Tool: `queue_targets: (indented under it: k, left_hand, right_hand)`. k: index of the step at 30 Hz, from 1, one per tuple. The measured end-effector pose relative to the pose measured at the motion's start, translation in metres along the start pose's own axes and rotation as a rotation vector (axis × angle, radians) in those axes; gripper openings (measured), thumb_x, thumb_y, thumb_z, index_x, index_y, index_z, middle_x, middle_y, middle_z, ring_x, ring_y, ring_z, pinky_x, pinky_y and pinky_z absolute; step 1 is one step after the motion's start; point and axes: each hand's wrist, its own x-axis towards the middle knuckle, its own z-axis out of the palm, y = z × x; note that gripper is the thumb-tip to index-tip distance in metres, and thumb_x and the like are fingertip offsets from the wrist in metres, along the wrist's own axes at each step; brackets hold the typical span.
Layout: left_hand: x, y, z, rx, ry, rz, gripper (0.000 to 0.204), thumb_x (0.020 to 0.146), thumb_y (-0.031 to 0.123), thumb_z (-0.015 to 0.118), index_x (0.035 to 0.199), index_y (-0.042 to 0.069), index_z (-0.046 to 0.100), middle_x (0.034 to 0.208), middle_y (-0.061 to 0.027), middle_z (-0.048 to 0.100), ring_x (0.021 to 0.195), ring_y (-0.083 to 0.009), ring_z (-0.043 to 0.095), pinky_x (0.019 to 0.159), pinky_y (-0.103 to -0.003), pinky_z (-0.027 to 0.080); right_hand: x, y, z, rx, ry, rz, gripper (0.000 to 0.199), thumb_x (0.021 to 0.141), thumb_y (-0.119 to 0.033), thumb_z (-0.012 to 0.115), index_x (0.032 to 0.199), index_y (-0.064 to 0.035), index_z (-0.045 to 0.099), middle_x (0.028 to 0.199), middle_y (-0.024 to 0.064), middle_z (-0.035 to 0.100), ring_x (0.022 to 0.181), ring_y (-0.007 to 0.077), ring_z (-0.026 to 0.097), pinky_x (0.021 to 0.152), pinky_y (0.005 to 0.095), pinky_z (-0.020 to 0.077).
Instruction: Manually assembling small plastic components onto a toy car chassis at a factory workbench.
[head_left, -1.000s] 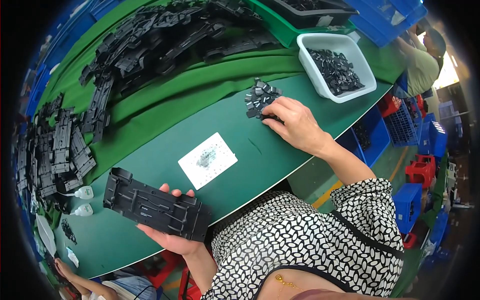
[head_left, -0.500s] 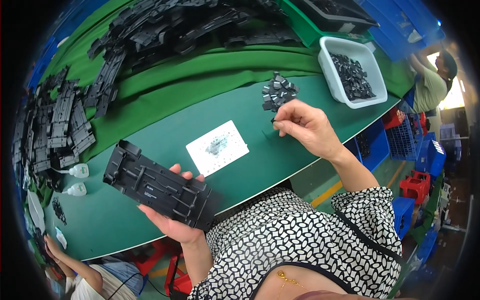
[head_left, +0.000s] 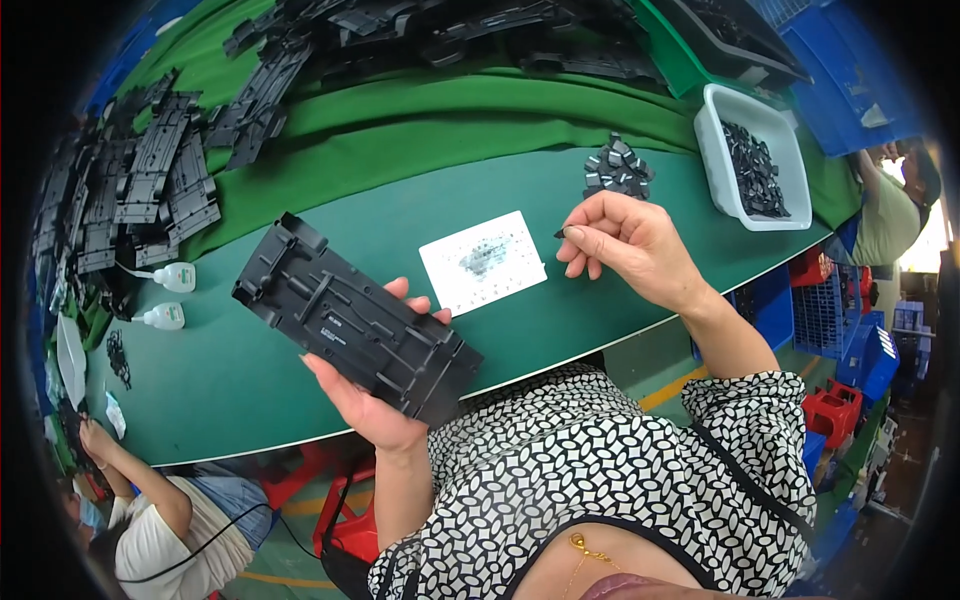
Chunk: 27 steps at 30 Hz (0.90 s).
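My left hand (head_left: pixel 375 405) grips a long black moulded plastic tray (head_left: pixel 350 325) from below and the sides, its ribbed face turned up and tilted over the table's near edge. Between thumb and forefinger, my right hand (head_left: pixel 640 245) pinches a small black plastic piece (head_left: pixel 562 233). A white card (head_left: pixel 482 262) with dark smudges and specks lies just left of that hand. Behind the right hand sits a heap of small black pieces (head_left: pixel 617 168). Farther right, a white tub (head_left: pixel 709 150) holds many more of them.
Black moulded trays (head_left: pixel 165 190) are piled on green cloth (head_left: pixel 400 120) at the left and back. Two white bottles (head_left: pixel 165 315) stand near the left end of the green table (head_left: pixel 250 400). A co-worker (head_left: pixel 185 520) sits at the lower left; another person (head_left: pixel 885 205) is far right.
The view has shifted, so the table things appear farther right. My right hand, with the small piece, is now closer to the white card. My left hand still holds the black tray.
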Motion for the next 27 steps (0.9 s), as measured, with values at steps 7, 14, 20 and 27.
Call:
queue_targets:
  k: [7, 14, 20, 27]
  left_hand:
    - [0.001, 0.001, -0.001, -0.027, -0.017, -0.006, 0.074, 0.090, 0.064, 0.024, 0.136, 0.006, 0.031, 0.126, -0.0226, 0.046, 0.105, -0.0327, 0.053, 0.089, -0.053, 0.043]
    - [0.000, 0.002, 0.001, -0.005, 0.012, -0.022, 0.074, 0.090, 0.063, 0.024, 0.135, 0.005, 0.032, 0.125, -0.0222, 0.047, 0.104, -0.0323, 0.054, 0.089, -0.053, 0.044]
    - [0.000, 0.004, 0.001, 0.012, 0.040, -0.023, 0.073, 0.090, 0.063, 0.024, 0.134, 0.005, 0.033, 0.124, -0.0219, 0.047, 0.104, -0.0321, 0.055, 0.089, -0.053, 0.043]
    - [0.002, 0.001, 0.000, -0.002, -0.005, -0.008, 0.075, 0.090, 0.064, 0.022, 0.135, 0.005, 0.031, 0.126, -0.0219, 0.046, 0.105, -0.0323, 0.054, 0.090, -0.053, 0.043]
  right_hand:
    - [0.015, -0.008, 0.000, 0.033, -0.114, 0.095, 0.018, 0.087, -0.016, 0.059, 0.091, 0.0015, 0.060, 0.075, 0.0045, 0.064, 0.061, 0.0072, 0.058, 0.051, 0.0191, 0.0437]
    - [0.022, -0.004, -0.005, 0.183, -0.153, 0.223, 0.014, 0.087, -0.014, 0.061, 0.090, -0.0014, 0.063, 0.070, 0.0021, 0.062, 0.058, 0.0041, 0.055, 0.047, 0.0160, 0.0393]
    - [0.027, -0.009, -0.003, 0.246, -0.181, 0.275, 0.012, 0.086, -0.010, 0.060, 0.091, 0.0008, 0.062, 0.070, 0.0040, 0.062, 0.060, 0.0060, 0.058, 0.048, 0.0176, 0.0421]
    - [0.031, -0.019, 0.011, -0.470, -0.122, -0.163, 0.018, 0.081, -0.014, 0.060, 0.086, 0.0035, 0.063, 0.074, 0.0111, 0.062, 0.066, 0.0187, 0.060, 0.059, 0.0299, 0.0468]
